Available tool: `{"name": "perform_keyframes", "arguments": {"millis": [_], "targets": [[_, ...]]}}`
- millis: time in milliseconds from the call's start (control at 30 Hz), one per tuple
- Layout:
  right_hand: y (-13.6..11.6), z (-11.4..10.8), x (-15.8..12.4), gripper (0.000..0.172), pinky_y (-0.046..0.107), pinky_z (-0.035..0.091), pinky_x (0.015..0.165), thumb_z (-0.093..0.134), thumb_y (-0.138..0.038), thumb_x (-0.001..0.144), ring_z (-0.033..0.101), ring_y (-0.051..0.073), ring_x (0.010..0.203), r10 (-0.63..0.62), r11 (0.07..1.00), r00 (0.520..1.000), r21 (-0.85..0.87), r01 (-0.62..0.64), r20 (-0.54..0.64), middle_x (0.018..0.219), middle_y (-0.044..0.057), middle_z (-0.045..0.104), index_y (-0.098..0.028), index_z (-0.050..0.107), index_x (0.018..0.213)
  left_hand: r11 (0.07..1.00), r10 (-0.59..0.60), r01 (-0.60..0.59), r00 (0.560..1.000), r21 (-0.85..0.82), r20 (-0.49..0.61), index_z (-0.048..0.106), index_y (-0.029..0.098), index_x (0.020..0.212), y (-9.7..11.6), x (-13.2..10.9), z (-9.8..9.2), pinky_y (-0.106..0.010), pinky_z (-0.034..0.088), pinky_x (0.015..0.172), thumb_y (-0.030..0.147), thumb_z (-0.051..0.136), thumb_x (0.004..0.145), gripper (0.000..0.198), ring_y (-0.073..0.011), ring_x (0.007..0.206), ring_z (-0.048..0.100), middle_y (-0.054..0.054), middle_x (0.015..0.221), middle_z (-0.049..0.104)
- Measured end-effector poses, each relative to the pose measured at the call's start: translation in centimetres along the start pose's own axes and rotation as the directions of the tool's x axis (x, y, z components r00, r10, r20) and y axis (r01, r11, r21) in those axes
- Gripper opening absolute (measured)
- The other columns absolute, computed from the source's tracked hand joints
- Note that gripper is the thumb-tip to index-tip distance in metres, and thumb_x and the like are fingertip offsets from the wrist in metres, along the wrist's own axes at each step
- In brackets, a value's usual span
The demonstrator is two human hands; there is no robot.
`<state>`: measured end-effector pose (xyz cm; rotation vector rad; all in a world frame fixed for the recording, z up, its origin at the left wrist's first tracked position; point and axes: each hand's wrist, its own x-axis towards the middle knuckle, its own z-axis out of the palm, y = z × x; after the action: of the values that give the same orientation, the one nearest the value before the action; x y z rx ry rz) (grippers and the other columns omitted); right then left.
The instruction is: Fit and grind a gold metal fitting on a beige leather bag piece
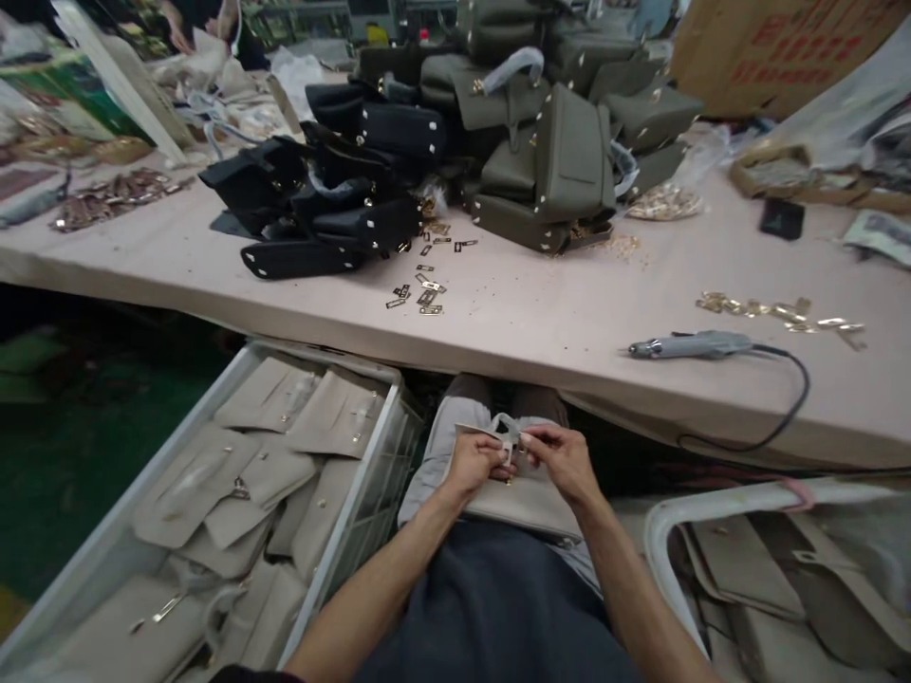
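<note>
A beige handbag (530,505) lies across the lap, its flap raised toward the table. My left hand (475,465) is closed on the bag's flap, by a narrow tab with small metal fittings. Beside it, the fingers of my right hand (562,459) are pinched together at the right side of the wrapped handle (506,424). Whatever sits between those right fingertips is too small to make out. A gold-coloured fitting shows on the bag just below my left fingers.
A grey electric screwdriver (697,346) with a cable lies at the table's right front. Gold metal plates (779,311) and dark-framed ones (427,292) are scattered there. Black (313,213) and olive bags (569,161) are piled behind. Crates (388,417) of beige bags flank the lap.
</note>
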<state>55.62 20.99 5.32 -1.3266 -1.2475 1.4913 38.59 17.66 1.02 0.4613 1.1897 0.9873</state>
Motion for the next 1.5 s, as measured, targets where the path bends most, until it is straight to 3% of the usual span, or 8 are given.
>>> {"name": "perform_keyframes", "arguments": {"millis": [267,533,633,833,933,1033,1333,1500], "targets": [[3.0,1.0,0.0,0.039,0.031,0.056,0.054,0.085,-0.050,0.072,0.062,0.018,0.052,0.097,0.990,0.995,0.098,-0.100,0.030,0.063,0.006,0.068,-0.016,0.078,0.089,1.000,0.006,-0.007,0.994,0.011,0.110,0.075,0.004,0.086,0.7,-0.3,0.0,-0.033,0.062,0.065,0.039,0.092,0.058,0.048,-0.0249,0.068,0.075,-0.018,0.078,0.076],[3.6,1.3,0.5,0.031,0.026,0.049,0.051,0.077,-0.042,0.074,0.062,0.018,0.056,0.170,0.977,0.985,-0.130,-0.167,0.012,0.066,0.008,0.070,-0.013,0.076,0.084,0.995,-0.041,0.036,0.998,0.098,0.041,0.071,0.006,0.078,-0.4,0.2,0.0,-0.029,0.059,0.054,0.023,0.079,0.065,0.023,-0.0224,0.058,0.072,-0.015,0.071,0.075],[5.1,1.1,0.6,0.035,0.025,0.045,0.048,0.079,-0.046,0.073,0.056,0.016,0.049,0.219,0.975,0.975,0.036,-0.220,0.044,0.057,0.004,0.064,-0.013,0.072,0.084,0.980,-0.066,0.082,0.994,0.184,-0.092,0.067,0.009,0.078,-0.2,1.0,0.5,-0.026,0.054,0.045,0.020,0.070,0.075,0.012,-0.0210,0.051,0.069,-0.012,0.063,0.072],[7.3,0.1,0.4,0.041,0.024,0.042,0.049,0.089,-0.046,0.067,0.051,0.012,0.048,0.226,0.894,0.973,0.388,-0.227,0.049,0.057,0.002,0.061,-0.014,0.067,0.082,0.947,0.131,-0.030,0.945,0.320,-0.299,0.064,0.013,0.104,2.4,4.3,1.5,-0.019,0.043,0.039,0.028,0.065,0.089,0.021,-0.0148,0.044,0.063,-0.006,0.066,0.072],[7.4,-0.1,0.3,0.042,0.024,0.042,0.049,0.090,-0.046,0.067,0.052,0.012,0.048,0.225,0.879,0.969,0.407,-0.247,0.102,0.059,0.002,0.062,-0.014,0.066,0.080,0.969,0.009,0.054,0.968,0.242,-0.252,0.061,0.015,0.120,3.9,6.6,2.5,-0.019,0.043,0.041,0.038,0.060,0.095,0.034,-0.0151,0.043,0.063,-0.004,0.059,0.070],[7.6,-0.1,0.1,0.043,0.024,0.042,0.049,0.089,-0.048,0.070,0.052,0.012,0.048,0.192,0.893,0.972,0.386,-0.230,0.135,0.058,0.002,0.061,-0.014,0.065,0.082,0.972,-0.153,0.181,0.971,0.148,-0.181,0.061,0.007,0.115,4.3,8.5,3.3,-0.025,0.051,0.044,0.045,0.052,0.099,0.043,-0.0211,0.047,0.067,-0.010,0.057,0.070],[8.2,-0.5,-0.7,0.041,0.025,0.045,0.055,0.084,-0.050,0.078,0.057,0.014,0.054,0.115,0.919,0.978,0.354,-0.172,0.177,0.066,0.004,0.066,-0.015,0.065,0.089,0.989,-0.135,0.140,0.986,0.051,-0.096,0.072,0.005,0.080,3.7,6.7,2.3,-0.024,0.059,0.054,0.009,0.072,0.077,0.005,-0.0167,0.057,0.071,-0.013,0.073,0.076],[5.1,-0.9,-1.6,0.035,0.025,0.045,0.058,0.081,-0.048,0.081,0.056,0.013,0.059,0.057,0.973,0.970,0.206,-0.107,0.236,0.070,0.003,0.065,-0.016,0.069,0.088,0.997,-0.059,0.065,0.993,0.045,-0.106,0.076,0.005,0.082,3.2,4.3,1.6,-0.022,0.054,0.046,0.003,0.078,0.062,0.019,-0.0157,0.051,0.067,-0.010,0.068,0.074]]}}
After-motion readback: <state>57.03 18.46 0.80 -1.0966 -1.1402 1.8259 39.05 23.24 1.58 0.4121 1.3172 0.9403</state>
